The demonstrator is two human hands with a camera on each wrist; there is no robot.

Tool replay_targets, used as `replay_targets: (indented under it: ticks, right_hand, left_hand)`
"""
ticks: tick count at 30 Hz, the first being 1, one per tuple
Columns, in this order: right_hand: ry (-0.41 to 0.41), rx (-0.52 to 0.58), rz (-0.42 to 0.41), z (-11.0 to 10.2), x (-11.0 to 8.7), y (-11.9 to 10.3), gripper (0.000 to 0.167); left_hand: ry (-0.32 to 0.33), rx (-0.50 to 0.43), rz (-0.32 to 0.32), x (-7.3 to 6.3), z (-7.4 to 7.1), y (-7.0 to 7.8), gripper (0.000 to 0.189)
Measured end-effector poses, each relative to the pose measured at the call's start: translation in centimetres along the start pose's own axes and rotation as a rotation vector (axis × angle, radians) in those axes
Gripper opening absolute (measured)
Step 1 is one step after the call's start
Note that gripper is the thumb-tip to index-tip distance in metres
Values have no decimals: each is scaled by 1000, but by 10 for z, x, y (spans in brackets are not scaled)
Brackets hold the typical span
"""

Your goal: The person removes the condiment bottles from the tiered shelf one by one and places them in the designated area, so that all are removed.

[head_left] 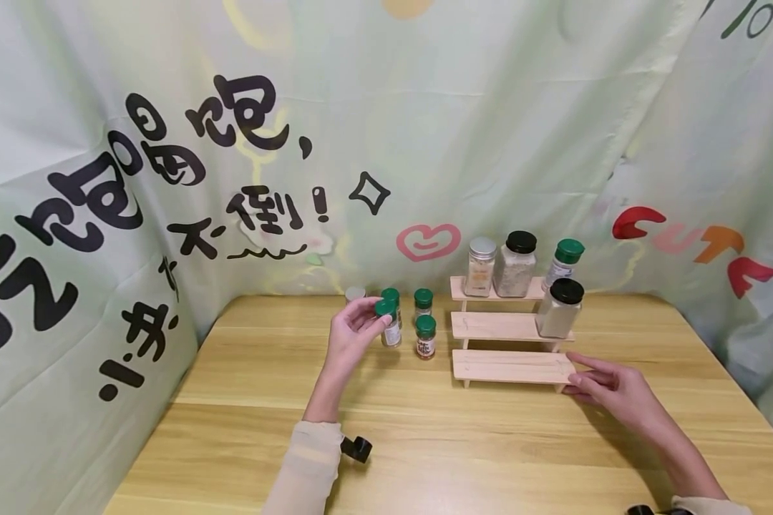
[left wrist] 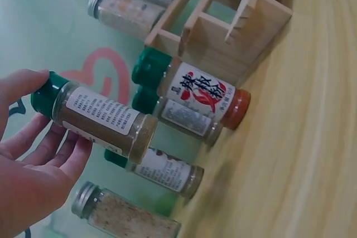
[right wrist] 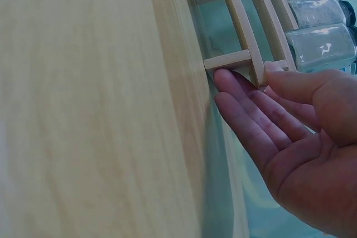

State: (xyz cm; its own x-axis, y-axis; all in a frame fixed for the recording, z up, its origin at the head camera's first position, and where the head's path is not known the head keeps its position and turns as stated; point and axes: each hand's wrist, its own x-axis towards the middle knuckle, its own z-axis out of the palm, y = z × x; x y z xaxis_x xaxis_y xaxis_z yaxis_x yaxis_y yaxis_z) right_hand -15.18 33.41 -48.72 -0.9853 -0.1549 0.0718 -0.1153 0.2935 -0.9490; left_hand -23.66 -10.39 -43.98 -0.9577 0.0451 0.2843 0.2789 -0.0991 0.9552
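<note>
Pinching jar [left wrist: 103, 121], left fingers [left wrist: 78, 155] partly hide green cap [left wrist: 49, 94].

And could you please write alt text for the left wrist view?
The left hand holds a green-capped spice jar by its cap. Beyond it stand a chili powder jar, more jars and a wooden tiered rack.

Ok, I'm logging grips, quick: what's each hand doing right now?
Left hand: holding a green-capped jar.
Right hand: holding the rack at its right end.
</note>
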Motion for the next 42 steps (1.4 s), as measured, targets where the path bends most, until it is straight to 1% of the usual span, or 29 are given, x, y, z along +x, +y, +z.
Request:
replay_targets:
  ticks: [3,5,11,17,22,27,34,42]
  right_hand:
    - [4,12,3,-1,2,1,50]
    - [3,6,-9,-1,2,1,49]
    - [5,-57,-21,1,3,5,48]
    - [10,-61,-5,2,2,4,49]
    - [10,-34,-14,2,3,4,48]
    - [6,-11,-28,1,4,3,47]
    - [2,-12,-39,0,3,3,47]
    - [14,-35,6,0,0,0,49]
  left_hand:
    - [-11,-4,-17,1,-2,-8,36]
    - [-17,-4,-33,2,-3,-14,35]
    - [-30,15,-61,1,-6,-28,34]
    - [-60,32,-83,1,-6,-37,34]
    - [-64,27,-106,2,-6,-41,35]
    - [-67,27,-105,2,-7,-43,35]
    - [-71,31,-97,2,-8,-46,35]
    - [-86,73,-123,0,-12,-41,35]
